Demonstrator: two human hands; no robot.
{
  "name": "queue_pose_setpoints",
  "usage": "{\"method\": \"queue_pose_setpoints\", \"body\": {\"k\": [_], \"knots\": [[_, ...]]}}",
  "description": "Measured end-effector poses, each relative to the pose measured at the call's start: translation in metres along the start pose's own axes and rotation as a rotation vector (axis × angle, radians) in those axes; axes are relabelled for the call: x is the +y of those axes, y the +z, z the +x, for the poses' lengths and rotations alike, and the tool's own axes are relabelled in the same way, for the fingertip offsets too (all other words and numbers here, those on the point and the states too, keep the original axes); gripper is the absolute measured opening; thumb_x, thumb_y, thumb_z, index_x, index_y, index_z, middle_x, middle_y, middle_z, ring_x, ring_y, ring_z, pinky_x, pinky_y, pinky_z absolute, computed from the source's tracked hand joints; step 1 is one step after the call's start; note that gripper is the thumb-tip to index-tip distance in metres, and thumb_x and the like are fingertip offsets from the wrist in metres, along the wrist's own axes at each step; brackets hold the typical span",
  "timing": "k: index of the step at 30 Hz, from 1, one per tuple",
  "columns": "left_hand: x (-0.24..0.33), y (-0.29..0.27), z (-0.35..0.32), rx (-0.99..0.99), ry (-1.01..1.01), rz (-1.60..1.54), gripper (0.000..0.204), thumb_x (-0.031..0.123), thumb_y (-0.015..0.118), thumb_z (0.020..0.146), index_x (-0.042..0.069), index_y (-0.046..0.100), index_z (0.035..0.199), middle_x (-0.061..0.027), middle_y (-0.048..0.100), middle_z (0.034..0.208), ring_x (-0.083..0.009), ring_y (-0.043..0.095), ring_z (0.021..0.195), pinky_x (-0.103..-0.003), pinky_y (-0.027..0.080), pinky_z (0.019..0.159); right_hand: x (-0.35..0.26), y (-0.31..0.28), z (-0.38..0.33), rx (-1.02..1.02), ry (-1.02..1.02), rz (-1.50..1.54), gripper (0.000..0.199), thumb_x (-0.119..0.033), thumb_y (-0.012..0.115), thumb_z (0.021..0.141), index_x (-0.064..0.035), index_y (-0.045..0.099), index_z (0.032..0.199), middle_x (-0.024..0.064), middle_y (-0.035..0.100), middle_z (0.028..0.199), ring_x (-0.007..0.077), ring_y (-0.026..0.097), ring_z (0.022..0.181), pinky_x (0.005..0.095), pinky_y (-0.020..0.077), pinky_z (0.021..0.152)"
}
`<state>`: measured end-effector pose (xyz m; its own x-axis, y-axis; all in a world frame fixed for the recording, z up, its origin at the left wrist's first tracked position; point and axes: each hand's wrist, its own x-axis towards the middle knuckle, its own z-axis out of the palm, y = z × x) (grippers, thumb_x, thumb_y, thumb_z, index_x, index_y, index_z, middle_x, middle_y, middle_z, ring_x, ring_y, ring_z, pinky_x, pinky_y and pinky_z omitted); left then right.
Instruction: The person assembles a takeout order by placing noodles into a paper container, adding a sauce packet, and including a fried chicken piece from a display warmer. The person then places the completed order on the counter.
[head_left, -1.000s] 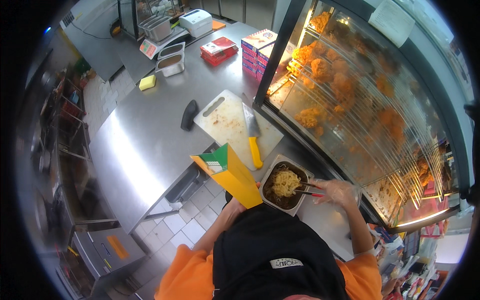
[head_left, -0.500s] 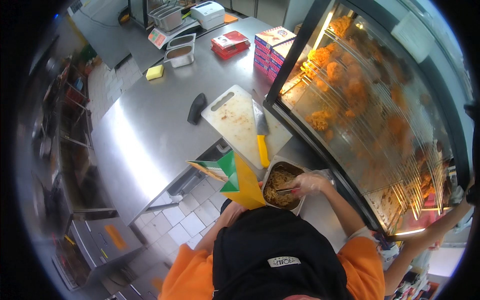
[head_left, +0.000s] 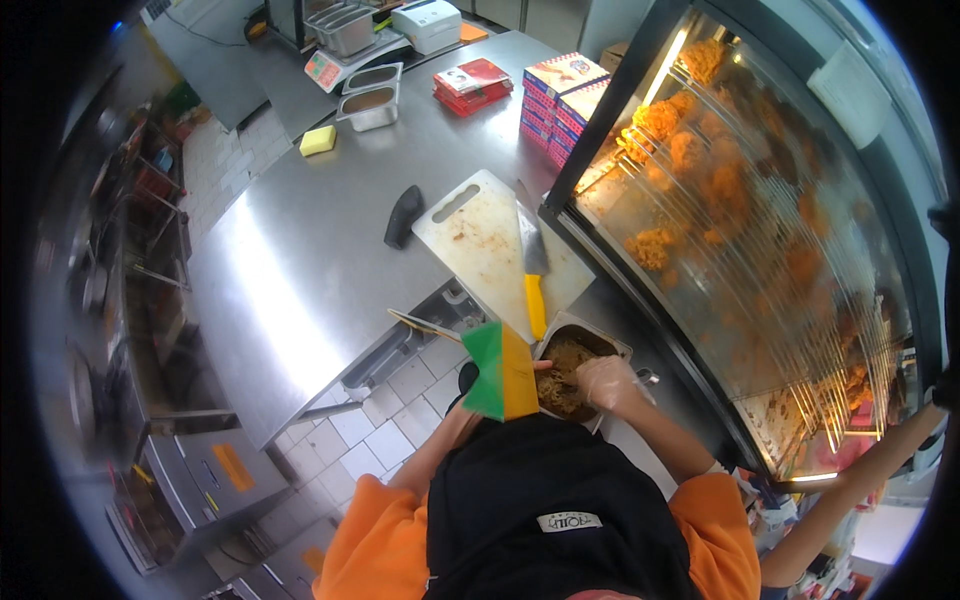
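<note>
My left hand [head_left: 463, 418] is closed around a folding yellow-and-green carton [head_left: 518, 378], mostly hidden behind it, with one fingertip showing past its right side. The carton is tilted, its green inside facing left, close against the pan. My right hand [head_left: 612, 386], in a clear plastic glove, reaches over a deep metal pan [head_left: 622, 350] with its fingers closed and pointing down. Brown, noodle-like shredded food [head_left: 566, 385] lies in the pan. A metal end [head_left: 648, 377] sticks out beside the hand, apparently from a utensil in it; the rest is hidden.
A cutting board [head_left: 480, 240] bears a yellow-handled knife [head_left: 535, 300]. Beside it lies a black object [head_left: 403, 216] on the steel table [head_left: 300, 270]. Red packets [head_left: 472, 88] and stacked boxes [head_left: 562, 95] stand farther back. A heated glass cabinet [head_left: 740, 230] and another person's arm [head_left: 850, 485] are at right.
The carton has turned, showing more of its green inside, and its flap has swung. My right hand has dipped lower, and the utensil tip seen before is hidden. The whole view has shifted slightly.
</note>
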<state>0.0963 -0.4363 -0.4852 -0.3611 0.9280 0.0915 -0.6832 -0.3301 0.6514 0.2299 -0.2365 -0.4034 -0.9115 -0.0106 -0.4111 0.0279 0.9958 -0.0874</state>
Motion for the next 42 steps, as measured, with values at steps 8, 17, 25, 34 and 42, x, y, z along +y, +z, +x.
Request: {"method": "queue_pose_setpoints", "body": {"k": [8, 17, 25, 34, 42], "knots": [[-0.001, -0.010, 0.001, 0.082, -0.367, 0.213, 0.049, 0.029, 0.027, 0.103, 0.002, 0.033, 0.142, -0.0096, 0.040, 0.142, -0.0119, 0.041, 0.124, -0.023, 0.031, 0.104, 0.039, -0.038, -0.036, -0.165, 0.370, 0.489, 0.054, -0.040, 0.080, 0.062, -0.0064, 0.062, 0.100, 0.0114, 0.066, 0.084, 0.0220, 0.064, 0.080, 0.0348, 0.0494, 0.066], [-0.008, -0.012, -0.011, 0.060, -0.207, 0.244, 0.043, 0.028, 0.033, 0.101, 0.001, 0.040, 0.134, -0.0090, 0.043, 0.130, -0.0139, 0.043, 0.117, -0.029, 0.030, 0.106, 0.029, 0.006, -0.044, -0.039, 0.635, 1.150, 0.031, -0.021, 0.080, 0.068, -0.0046, 0.067, 0.092, -0.0015, 0.062, 0.071, 0.0066, 0.053, 0.052, 0.0239, 0.0442, 0.048], [0.041, -0.052, -0.065, 0.173, 0.054, -0.068, 0.036, 0.025, 0.037, 0.100, 0.001, 0.047, 0.125, -0.0077, 0.050, 0.114, -0.0149, 0.050, 0.104, -0.035, 0.031, 0.108, -0.010, -0.093, 0.047, 0.452, 0.150, 0.591, 0.022, -0.023, 0.068, 0.067, -0.0023, 0.064, 0.076, 0.0124, 0.058, 0.065, 0.0219, 0.056, 0.059, 0.0358, 0.0442, 0.058], [0.156, -0.157, -0.148, 0.161, 0.571, -0.156, 0.030, 0.023, 0.042, 0.099, 0.000, 0.056, 0.114, -0.0062, 0.058, 0.095, -0.0161, 0.057, 0.088, -0.041, 0.032, 0.109, -0.130, -0.141, 0.319, -0.007, -0.388, 0.471, 0.035, -0.030, 0.068, 0.066, -0.0094, 0.069, 0.094, 0.0115, 0.065, 0.074, 0.0197, 0.061, 0.067, 0.0333, 0.0479, 0.065], [0.185, -0.184, -0.183, 0.469, 0.915, 0.224, 0.029, 0.022, 0.042, 0.099, 0.001, 0.056, 0.114, -0.0017, 0.052, 0.080, -0.0131, 0.054, 0.074, -0.041, 0.043, 0.103, -0.234, -0.231, 0.377, -0.272, -0.356, -0.614, 0.040, -0.035, 0.071, 0.070, -0.0155, 0.069, 0.105, 0.0083, 0.069, 0.096, 0.0249, 0.066, 0.092, 0.0381, 0.0511, 0.076]]}}
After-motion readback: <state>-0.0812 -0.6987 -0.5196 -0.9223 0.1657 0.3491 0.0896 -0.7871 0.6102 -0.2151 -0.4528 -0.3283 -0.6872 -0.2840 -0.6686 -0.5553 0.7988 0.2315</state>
